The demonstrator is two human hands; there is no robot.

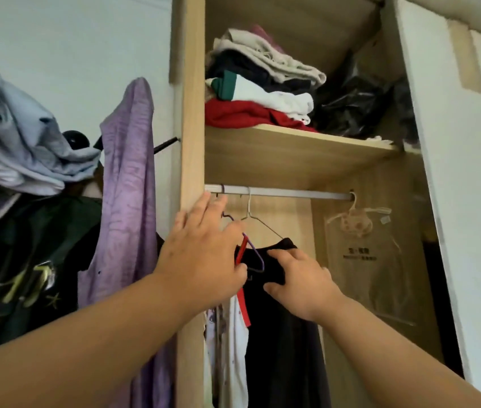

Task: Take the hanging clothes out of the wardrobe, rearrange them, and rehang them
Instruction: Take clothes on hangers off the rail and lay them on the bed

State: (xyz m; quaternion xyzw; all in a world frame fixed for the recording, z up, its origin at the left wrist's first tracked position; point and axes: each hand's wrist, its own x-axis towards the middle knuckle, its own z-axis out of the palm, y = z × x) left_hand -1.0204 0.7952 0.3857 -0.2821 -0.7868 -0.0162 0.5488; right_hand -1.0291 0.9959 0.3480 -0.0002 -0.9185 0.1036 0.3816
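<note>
A metal rail (pixel 292 193) runs across the open wardrobe under a wooden shelf (pixel 292 151). From it hang a black garment (pixel 283 334) on a wire hanger (pixel 258 220), a white patterned garment (pixel 231 348) and a purple hanger (pixel 255 251). My left hand (pixel 203 254) reaches up at the hangers, fingers extended toward the rail, thumb by a red strap (pixel 240 253). My right hand (pixel 304 281) grips the top of the black garment.
Folded clothes (pixel 259 83) and a black plastic bag (pixel 360 104) sit on the shelf. A clear bag on a small hanger (pixel 363 251) hangs at the rail's right end. A purple garment (pixel 130 187) and other clothes hang outside on the left.
</note>
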